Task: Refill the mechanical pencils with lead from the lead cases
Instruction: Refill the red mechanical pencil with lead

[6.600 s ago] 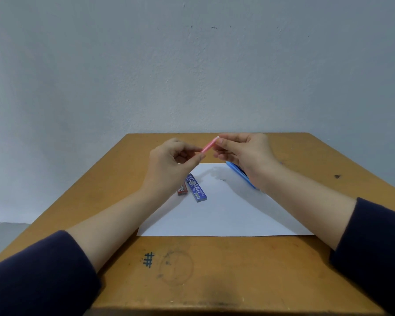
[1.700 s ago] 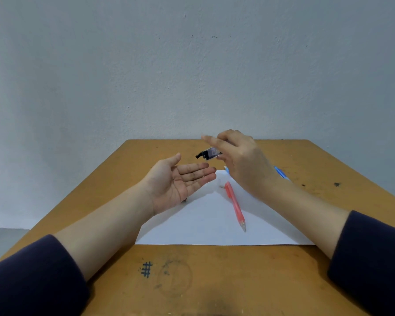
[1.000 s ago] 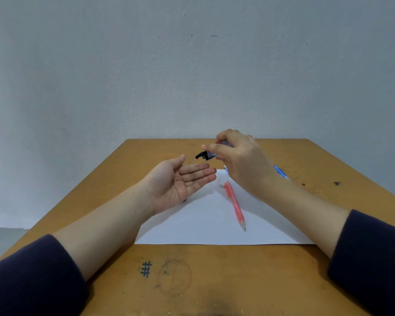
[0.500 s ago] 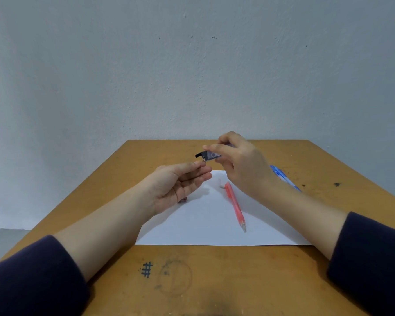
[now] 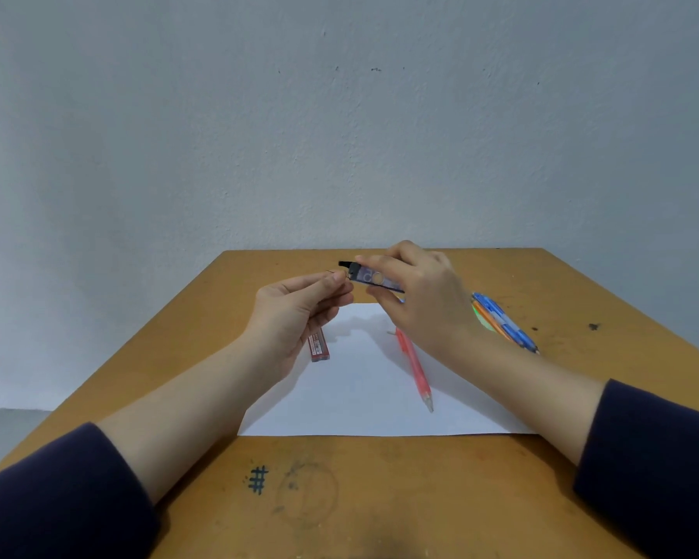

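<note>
My right hand (image 5: 420, 300) holds a blue lead case (image 5: 370, 276) above the table, black cap end open and pointing left. My left hand (image 5: 299, 312) is raised beside it, thumb and forefinger pinched together at the case's mouth on a thin dark lead (image 5: 333, 271). A pink mechanical pencil (image 5: 414, 367) lies on the white paper (image 5: 364, 397), tip toward me. A red lead case (image 5: 319, 345) lies at the paper's left edge, partly behind my left hand. Blue and orange pencils (image 5: 503, 322) lie to the right, partly hidden by my right wrist.
The wooden table (image 5: 380, 498) has a drawn hash mark (image 5: 258, 480) and a faint circle near the front edge. A grey wall stands right behind the table's far edge.
My left hand turned from a flat open palm under the case to a pinch at the case's mouth. The right hand holding the case stayed nearly in place. The red case is now uncovered.
</note>
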